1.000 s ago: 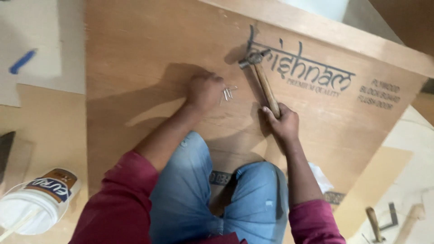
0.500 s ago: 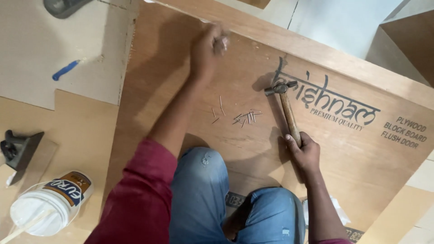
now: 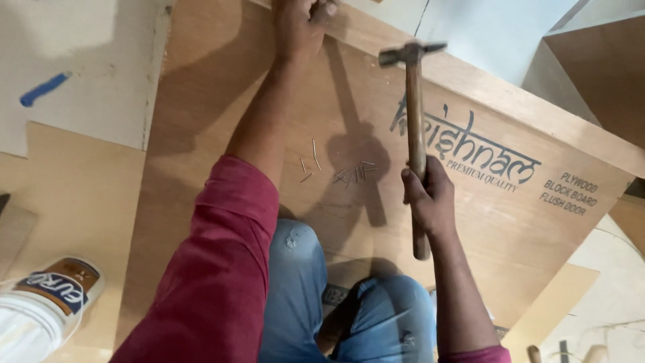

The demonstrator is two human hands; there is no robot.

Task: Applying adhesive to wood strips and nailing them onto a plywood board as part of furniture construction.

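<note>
My right hand [image 3: 431,200] grips the wooden handle of a hammer [image 3: 414,128], raised upright with its steel head near the far edge of the plywood board [image 3: 537,222]. My left hand [image 3: 300,23] reaches to that far edge with fingers pinched together; whatever they pinch is too small to make out. Several loose nails [image 3: 339,169] lie scattered on the board between my arms. I kneel on the board in blue jeans and a maroon sleeve.
A white plastic glue jar [image 3: 40,302] sits at the lower left on another sheet. A blue marker-like object [image 3: 44,89] lies at the upper left. A wooden box corner [image 3: 598,74] stands at the upper right. Tool handles [image 3: 537,353] poke in at the bottom right.
The hammer has risen off the board and now stands upright in my right hand. My left hand has stretched from the nail pile up to the board's far edge.
</note>
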